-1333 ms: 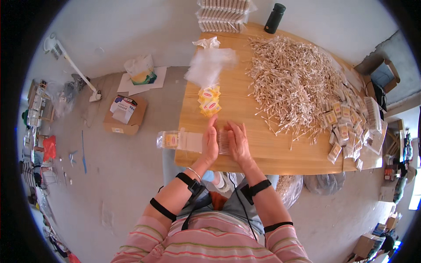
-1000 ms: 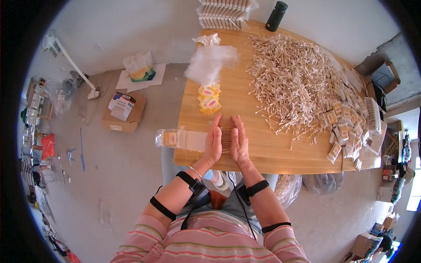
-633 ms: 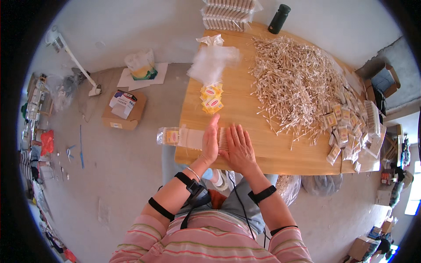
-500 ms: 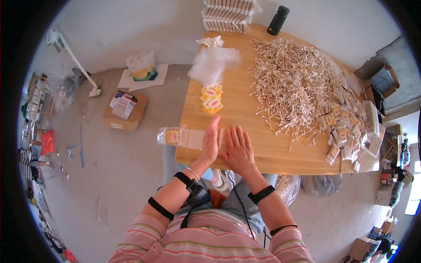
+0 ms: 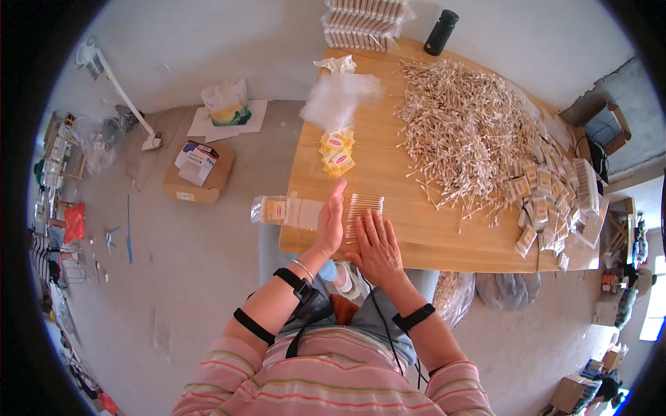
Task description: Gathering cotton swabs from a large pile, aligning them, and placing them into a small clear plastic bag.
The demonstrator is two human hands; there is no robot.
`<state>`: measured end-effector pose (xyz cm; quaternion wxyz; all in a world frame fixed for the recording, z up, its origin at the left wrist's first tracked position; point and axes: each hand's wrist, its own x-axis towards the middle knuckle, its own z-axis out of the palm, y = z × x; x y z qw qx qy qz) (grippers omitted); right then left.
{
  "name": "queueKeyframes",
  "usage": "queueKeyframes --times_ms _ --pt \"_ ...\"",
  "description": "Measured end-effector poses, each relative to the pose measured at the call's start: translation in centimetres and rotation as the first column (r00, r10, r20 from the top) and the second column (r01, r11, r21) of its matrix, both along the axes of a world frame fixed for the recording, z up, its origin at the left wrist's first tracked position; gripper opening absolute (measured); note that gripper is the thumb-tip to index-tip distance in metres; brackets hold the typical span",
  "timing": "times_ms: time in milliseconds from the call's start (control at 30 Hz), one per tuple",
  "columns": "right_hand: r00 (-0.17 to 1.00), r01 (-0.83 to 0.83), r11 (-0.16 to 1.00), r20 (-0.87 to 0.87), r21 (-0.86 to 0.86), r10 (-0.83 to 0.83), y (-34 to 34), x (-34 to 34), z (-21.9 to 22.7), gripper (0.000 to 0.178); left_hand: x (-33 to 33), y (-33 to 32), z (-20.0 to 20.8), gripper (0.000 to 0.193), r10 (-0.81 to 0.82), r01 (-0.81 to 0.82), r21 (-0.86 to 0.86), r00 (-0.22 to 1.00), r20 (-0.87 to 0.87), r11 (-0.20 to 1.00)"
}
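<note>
On the wooden table [image 5: 416, 239], a flat row of cotton swabs [image 5: 365, 202] lies side by side. My right hand [image 5: 379, 248] rests palm down on the near part of that row, fingers stretched out. My left hand [image 5: 331, 223] stands on its edge along the row's left side, fingers straight and together, gripping nothing. Left of it lies a pale strip of card or film [image 5: 305, 213], partly hidden by the hand. A clear packet of swabs with a yellow label [image 5: 275, 210] sits at the table's left edge.
Beyond my hands lie yellow labels [image 5: 338, 154] and clear plastic bags [image 5: 340, 100]. A big heap of loose swabs [image 5: 465, 128] covers the right side, with filled packets [image 5: 544, 197] beside it. A dark bottle [image 5: 441, 32] and stacked bundles [image 5: 364, 24] stand at the back.
My right hand has drawn slightly toward me, uncovering the far part of the swab row. My left hand stays nearly in place.
</note>
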<state>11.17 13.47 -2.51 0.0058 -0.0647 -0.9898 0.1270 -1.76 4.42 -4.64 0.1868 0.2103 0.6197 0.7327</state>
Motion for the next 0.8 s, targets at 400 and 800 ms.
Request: queueKeyframes --times_ms 400,800 --pt "0.969 0.155 0.982 -0.179 -0.109 -0.173 2.0 -3.0 -0.8 0.08 -0.4 -0.2 -0.8 0.074 -0.059 0.059 -0.002 0.998 -0.009 0.998" --pt "0.998 0.061 0.998 0.016 0.013 -0.061 0.2 -2.0 0.0 0.081 0.0 0.1 -0.2 0.072 0.012 -0.012 0.027 1.0 0.018 1.0"
